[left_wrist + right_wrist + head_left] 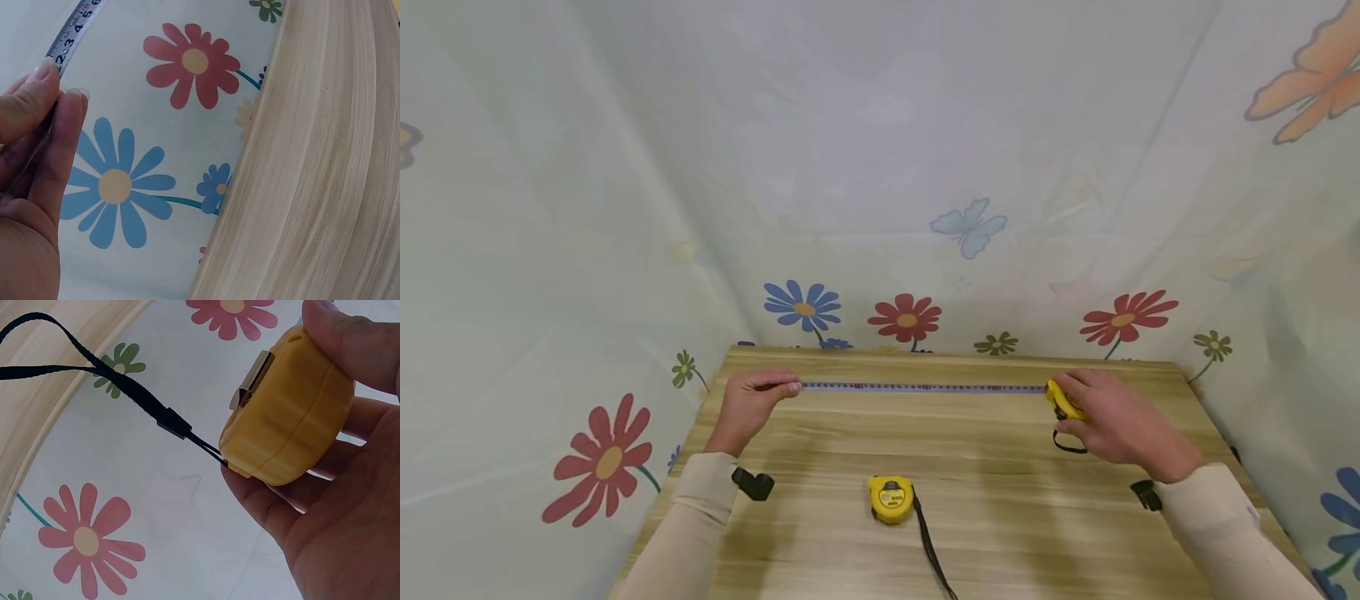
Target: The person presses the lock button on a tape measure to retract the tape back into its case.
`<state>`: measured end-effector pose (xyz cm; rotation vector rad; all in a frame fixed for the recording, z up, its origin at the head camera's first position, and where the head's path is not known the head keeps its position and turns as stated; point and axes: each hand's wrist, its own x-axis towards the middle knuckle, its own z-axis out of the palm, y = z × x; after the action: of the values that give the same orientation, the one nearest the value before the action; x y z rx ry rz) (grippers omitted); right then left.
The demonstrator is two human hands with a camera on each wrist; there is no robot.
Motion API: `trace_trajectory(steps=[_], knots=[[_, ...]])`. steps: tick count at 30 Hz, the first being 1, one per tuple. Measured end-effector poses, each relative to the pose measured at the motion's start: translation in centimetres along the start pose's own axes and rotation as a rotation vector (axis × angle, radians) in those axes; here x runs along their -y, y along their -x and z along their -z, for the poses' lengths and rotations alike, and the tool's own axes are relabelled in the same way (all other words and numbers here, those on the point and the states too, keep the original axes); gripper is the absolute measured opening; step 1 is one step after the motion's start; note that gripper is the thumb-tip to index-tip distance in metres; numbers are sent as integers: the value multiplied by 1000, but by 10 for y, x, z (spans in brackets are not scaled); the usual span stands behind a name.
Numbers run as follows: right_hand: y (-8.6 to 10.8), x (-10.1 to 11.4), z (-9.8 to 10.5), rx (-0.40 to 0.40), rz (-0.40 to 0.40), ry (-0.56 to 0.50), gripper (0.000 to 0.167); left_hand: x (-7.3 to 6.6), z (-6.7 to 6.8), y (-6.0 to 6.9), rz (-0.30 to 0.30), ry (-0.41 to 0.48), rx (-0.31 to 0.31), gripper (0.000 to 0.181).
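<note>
A yellow tape measure (287, 412) with a black wrist strap is gripped in my right hand (1116, 417), at the right of the head view. From it the blade (925, 388) runs out straight to the left, held up above the far part of the table. Between thumb and fingers my left hand (751, 406) pinches the blade's end; low numbers show on the blade (74, 39) in the left wrist view. Nearer to me, a second yellow tape measure (892, 499) lies on the table with its black strap trailing toward the front. Its blade is not visible.
The wooden table (820, 533) ends at a far edge against a pale curtain (850, 167) printed with flowers and butterflies. Curtain also hangs at the left and right sides. Each wrist carries a small black camera (752, 484).
</note>
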<state>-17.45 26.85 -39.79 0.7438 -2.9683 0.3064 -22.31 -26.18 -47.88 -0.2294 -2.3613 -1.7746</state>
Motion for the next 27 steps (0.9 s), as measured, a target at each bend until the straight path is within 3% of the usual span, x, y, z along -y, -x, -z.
trace_trajectory(steps=[16,27], knots=[[0,1,1,4,-1,0,60,-3,-2,4,-17,5,7,26],[2,3,2,-14,13,4,58,-9,-5,7,25,-9,-8,29]])
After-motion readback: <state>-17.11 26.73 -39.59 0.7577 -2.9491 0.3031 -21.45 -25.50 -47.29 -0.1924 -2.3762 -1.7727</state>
